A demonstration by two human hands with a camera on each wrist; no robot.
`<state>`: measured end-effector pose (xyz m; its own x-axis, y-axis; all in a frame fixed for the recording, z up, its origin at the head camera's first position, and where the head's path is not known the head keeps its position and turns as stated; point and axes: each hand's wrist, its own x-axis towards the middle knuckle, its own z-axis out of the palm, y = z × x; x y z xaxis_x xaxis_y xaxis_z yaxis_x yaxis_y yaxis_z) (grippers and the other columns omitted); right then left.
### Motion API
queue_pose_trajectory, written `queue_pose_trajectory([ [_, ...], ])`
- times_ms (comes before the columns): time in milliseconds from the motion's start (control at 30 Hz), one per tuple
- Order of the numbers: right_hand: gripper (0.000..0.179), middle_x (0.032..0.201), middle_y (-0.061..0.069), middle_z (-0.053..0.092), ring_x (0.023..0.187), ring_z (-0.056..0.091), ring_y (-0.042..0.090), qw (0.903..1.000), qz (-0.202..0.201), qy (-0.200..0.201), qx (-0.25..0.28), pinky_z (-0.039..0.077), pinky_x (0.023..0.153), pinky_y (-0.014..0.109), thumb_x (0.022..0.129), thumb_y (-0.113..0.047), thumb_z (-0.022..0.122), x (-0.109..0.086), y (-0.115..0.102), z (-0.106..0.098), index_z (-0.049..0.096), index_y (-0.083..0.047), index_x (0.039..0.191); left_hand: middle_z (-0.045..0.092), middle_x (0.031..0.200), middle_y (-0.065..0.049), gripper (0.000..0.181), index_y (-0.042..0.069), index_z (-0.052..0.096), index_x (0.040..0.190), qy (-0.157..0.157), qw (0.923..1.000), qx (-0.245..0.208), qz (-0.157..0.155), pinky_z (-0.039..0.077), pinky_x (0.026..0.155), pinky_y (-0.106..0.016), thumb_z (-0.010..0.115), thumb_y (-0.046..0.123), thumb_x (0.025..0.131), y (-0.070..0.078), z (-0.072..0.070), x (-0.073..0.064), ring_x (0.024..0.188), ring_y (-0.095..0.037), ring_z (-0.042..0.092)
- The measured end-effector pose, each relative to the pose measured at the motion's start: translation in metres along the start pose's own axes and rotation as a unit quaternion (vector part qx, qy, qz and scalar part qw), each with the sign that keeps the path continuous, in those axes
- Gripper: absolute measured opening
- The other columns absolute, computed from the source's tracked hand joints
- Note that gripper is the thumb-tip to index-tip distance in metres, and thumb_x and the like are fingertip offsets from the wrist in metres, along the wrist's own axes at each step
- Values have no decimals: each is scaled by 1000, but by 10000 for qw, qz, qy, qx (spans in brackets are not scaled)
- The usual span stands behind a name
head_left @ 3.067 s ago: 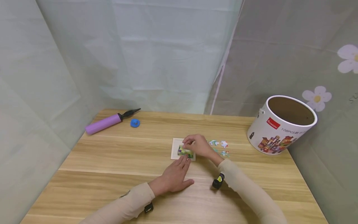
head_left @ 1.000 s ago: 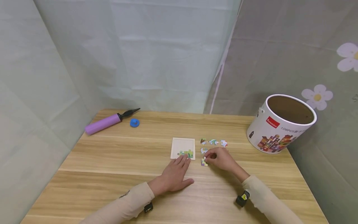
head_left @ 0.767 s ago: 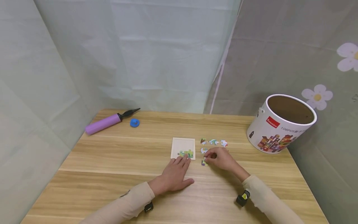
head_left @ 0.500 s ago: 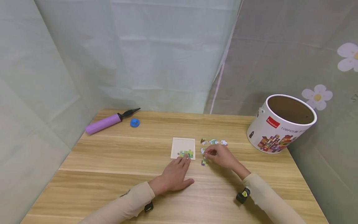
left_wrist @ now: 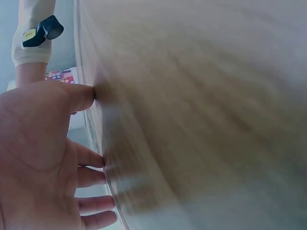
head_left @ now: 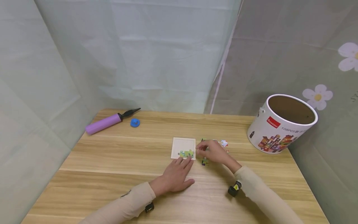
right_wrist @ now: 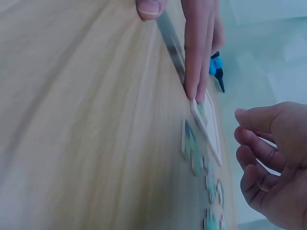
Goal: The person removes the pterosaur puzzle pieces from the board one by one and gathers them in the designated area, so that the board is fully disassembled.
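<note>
In the head view my left hand [head_left: 176,175] lies spread flat on the table, fingertips at the near edge of a small wooden puzzle tray [head_left: 175,146]. Joined green puzzle pieces [head_left: 186,153] fill the tray's lower right part. My right hand [head_left: 211,151] hovers at the tray's right side, thumb and fingers loosely bent. The right wrist view shows no piece between the fingertips of that hand [right_wrist: 280,158]. A loose green and purple puzzle piece [head_left: 205,161] lies just below it. A white and red piece [head_left: 224,143] shows to its right; other loose pieces are partly hidden beneath it.
A white printed bucket [head_left: 279,130] stands at the table's right side. At the back left lie a purple hand pump [head_left: 103,123] and a small blue toy [head_left: 135,123]. Cloth curtains [head_left: 167,62] hang behind the table.
My right hand set a yellow-green piece down right of the tray, then rose off it and moved left toward the tray's edge. My left hand has stayed nearly still.
</note>
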<state>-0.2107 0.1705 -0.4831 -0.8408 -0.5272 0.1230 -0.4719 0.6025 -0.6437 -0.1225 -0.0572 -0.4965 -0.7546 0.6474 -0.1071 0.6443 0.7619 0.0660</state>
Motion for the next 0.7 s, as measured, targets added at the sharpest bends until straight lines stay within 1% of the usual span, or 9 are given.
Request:
queue_pose_trajectory([
  [133,12,87,-7,71,82,64,7,9997,-10,-168,187,54,73,27,96,-14,72,13,-5,7,77,-9,105,29,167,-9,76,7,35,159,-121,9999,18,-18,32,119,-48,43,59,103,1,-2,0,150,-32,34],
  [233,11,87,-7,72,81,64,7,9994,-59,-241,245,54,72,26,95,-13,74,23,-8,13,78,-9,104,30,167,-12,76,4,35,159,-160,9999,0,41,31,120,-47,43,57,104,2,-4,0,151,-30,32],
  [367,11,88,-6,73,81,64,7,9992,-153,-321,157,54,73,26,93,-13,75,34,-12,20,79,-10,103,33,165,-16,74,0,37,157,-138,9998,-35,165,29,122,-45,45,52,105,4,-5,-1,152,-30,31],
  [433,10,91,-6,75,82,65,6,9991,-169,-387,82,54,74,26,93,-14,76,39,-13,24,79,-12,103,33,164,-17,74,-2,37,156,-110,9997,-32,214,28,123,-43,46,50,105,4,-4,-1,152,-30,31],
  [600,10,99,-4,76,85,66,5,9986,-158,-496,-46,55,75,26,94,-15,75,48,-14,32,81,-15,102,33,164,-18,74,-4,37,155,-104,9995,51,288,24,124,-39,46,49,105,3,-2,0,153,-28,29],
  [700,9,98,-2,76,84,66,6,9982,-185,-568,-57,55,75,26,94,-16,75,51,-15,35,82,-13,101,33,163,-18,74,-5,37,155,-98,9995,83,300,24,125,-38,46,49,105,3,-2,0,153,-28,29],
])
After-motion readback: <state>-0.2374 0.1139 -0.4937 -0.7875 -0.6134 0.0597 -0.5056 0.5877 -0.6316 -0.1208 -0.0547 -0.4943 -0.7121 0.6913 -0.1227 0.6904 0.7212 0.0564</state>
